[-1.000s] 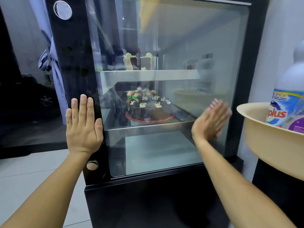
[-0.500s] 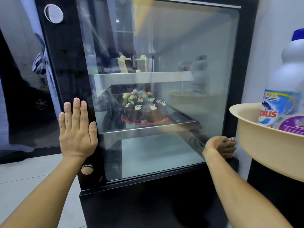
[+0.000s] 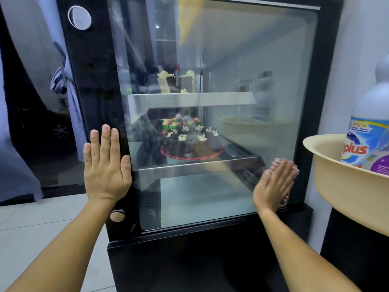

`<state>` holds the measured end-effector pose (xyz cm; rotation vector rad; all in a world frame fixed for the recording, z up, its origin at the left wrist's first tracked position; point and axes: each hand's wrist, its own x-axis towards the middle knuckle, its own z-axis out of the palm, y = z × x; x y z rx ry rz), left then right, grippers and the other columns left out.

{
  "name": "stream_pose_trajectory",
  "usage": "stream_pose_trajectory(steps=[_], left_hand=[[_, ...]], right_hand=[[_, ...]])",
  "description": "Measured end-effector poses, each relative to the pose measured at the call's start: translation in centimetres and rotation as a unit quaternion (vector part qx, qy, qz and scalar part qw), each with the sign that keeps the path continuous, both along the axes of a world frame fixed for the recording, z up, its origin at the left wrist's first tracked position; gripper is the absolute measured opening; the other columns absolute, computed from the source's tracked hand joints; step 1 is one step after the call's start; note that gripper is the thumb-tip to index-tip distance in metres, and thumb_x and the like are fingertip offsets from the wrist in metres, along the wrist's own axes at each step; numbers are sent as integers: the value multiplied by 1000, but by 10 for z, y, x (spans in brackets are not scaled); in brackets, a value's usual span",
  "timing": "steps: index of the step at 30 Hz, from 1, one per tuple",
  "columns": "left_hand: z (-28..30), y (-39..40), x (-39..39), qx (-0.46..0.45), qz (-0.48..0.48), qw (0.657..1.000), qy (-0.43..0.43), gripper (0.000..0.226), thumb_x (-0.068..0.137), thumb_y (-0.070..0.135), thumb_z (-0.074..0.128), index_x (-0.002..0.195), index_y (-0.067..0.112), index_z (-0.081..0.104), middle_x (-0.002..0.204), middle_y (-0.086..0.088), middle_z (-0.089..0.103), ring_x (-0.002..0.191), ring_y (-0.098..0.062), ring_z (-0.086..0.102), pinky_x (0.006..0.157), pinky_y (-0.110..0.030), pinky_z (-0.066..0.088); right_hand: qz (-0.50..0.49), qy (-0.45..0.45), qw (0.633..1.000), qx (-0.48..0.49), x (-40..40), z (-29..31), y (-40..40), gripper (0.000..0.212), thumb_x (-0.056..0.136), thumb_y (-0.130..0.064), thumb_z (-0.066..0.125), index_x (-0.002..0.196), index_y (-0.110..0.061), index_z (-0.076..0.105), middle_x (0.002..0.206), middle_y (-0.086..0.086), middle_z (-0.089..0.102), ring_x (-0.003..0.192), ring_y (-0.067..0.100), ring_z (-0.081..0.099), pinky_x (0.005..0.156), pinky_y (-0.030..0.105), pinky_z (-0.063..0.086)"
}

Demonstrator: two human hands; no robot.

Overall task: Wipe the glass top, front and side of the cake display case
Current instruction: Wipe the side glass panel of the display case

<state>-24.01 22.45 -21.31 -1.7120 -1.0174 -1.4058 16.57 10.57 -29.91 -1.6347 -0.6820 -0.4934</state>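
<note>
The cake display case has a black frame and a large glass pane (image 3: 242, 60) facing me. Inside, a decorated chocolate cake (image 3: 189, 142) stands on the middle shelf and two cake slices (image 3: 176, 82) on the upper shelf. My left hand (image 3: 107, 163) lies flat, fingers together, on the black left frame just above the lower round knob (image 3: 117, 215). My right hand (image 3: 273, 184) presses flat against the glass's lower right corner, its reflection beside it. No cloth shows in either hand.
A beige basin (image 3: 336, 186) juts in close at the right, holding a white detergent bottle (image 3: 368, 131). A white wall runs behind it. Pale floor tiles (image 3: 31, 228) lie at the left, with a bluish curtain (image 3: 69, 91) beyond the dark side panel.
My right hand swept down the glass to a fist at the bottom right corner, then rose slightly and flattened again. My left hand stayed on the frame.
</note>
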Motion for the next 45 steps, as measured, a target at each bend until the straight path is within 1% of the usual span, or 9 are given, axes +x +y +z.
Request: stream_pose_trajectory(steps=[4,9,12,18,23,27,33,40,45], left_hand=[[-1,1,0,-2,4,1000,-1,66,107,34,27,167,11,10,174,-7,2,162,-28,-2,131,-46,0],[-1,2,-1,0,0,1000,5,66,108,35,25,167,11,10,175,-7,3,162,-29,1,131,-46,1],[-2,2,-2,-7,-6,1000,8,66,108,34,25,167,11,9,174,-7,2,162,-29,-1,131,-46,0],[-2,2,-2,-9,-2,1000,10,66,108,34,24,167,12,7,174,-7,2,162,-28,-2,131,-46,0],[-2,3,-5,-10,-12,1000,16,65,108,35,25,167,12,9,174,-8,5,162,-28,-2,131,-47,2],[0,1,-5,-15,-26,999,16,66,108,35,25,167,13,7,174,-8,5,162,-28,-2,131,-47,2],[1,-1,-5,-29,-6,999,33,66,108,35,27,167,11,8,174,-9,4,162,-27,-3,131,-46,-2],[51,2,-63,57,15,928,368,65,112,42,22,167,11,7,175,-8,6,162,-26,4,132,-43,5],[115,4,-55,100,17,899,426,59,113,41,15,168,21,6,176,-4,3,162,-28,5,131,-46,8]], right_hand=[[-9,162,982,98,-41,72,20,74,100,-49,7,166,-16,10,174,5,5,161,32,-1,128,51,4],[54,-325,942,-58,-116,7,26,68,105,-32,29,166,-14,4,174,10,-1,160,36,-3,130,49,1],[54,-415,902,-103,-95,-42,14,68,108,-35,30,166,-22,-4,174,3,-7,161,29,-4,130,46,0],[22,-159,987,5,-151,56,40,64,108,-35,25,164,-12,5,173,10,-3,160,35,-4,129,55,3],[126,-535,830,-94,-197,-14,44,66,106,-33,42,165,-21,14,174,0,-9,161,21,-4,130,41,-2],[92,-517,844,-107,-163,-48,28,74,104,-35,43,167,-26,5,174,-3,-4,161,20,0,130,39,-1],[51,-327,942,-55,-219,47,51,69,109,-37,27,164,-7,-2,171,14,-7,159,33,-6,130,47,-6],[160,-640,732,-174,-203,-47,22,68,104,-35,53,165,-21,25,174,0,8,161,18,7,131,39,4],[80,-445,889,-79,-225,23,44,66,107,-32,37,165,-16,11,174,5,-2,161,26,-1,130,44,-1]])
